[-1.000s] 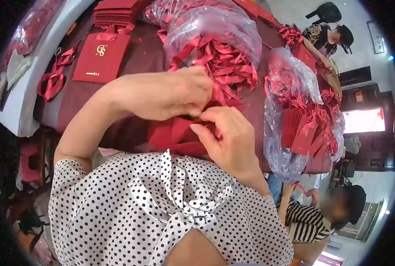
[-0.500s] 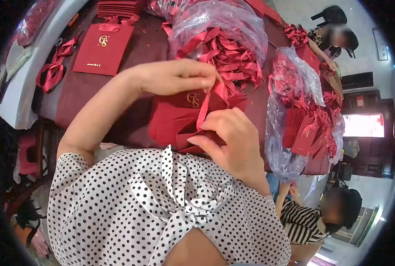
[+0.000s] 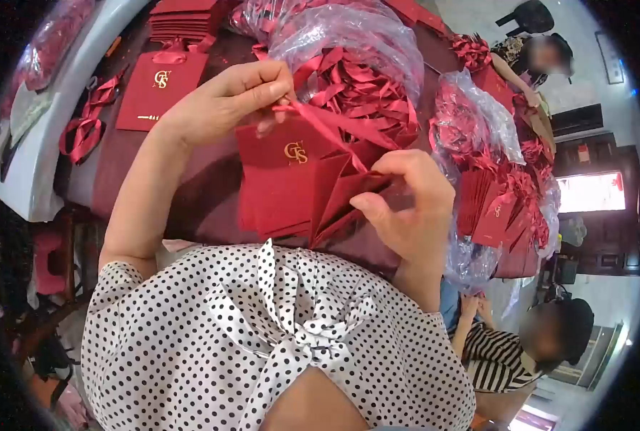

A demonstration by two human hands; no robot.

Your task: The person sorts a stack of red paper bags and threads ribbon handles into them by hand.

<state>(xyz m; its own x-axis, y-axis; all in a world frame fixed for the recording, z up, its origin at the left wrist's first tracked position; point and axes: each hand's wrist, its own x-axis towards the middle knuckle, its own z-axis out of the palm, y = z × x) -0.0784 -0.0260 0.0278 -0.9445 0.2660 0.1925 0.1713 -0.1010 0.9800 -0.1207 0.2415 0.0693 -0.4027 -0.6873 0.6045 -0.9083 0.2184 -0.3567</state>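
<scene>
My left hand is raised over the table with its fingers pinched on one end of a red ribbon. The ribbon stretches right and down to the open mouth of a red paper bag. My right hand grips that bag at its mouth, index finger curled by the ribbon's lower end and thumb lower down. The opened bag rests tilted over a pile of flat red bags with a gold logo. Just beyond lies a heap of red ribbons in a clear plastic bag.
A finished-looking red bag and a stack of bags lie at the far left, near a loose ribbon. On the right are more bags in plastic. Two other people sit along the right side.
My left hand has moved left and up, drawing the ribbon out into a long slant. My right hand has shifted right and slightly up, and the bag's mouth has swung rightward.
</scene>
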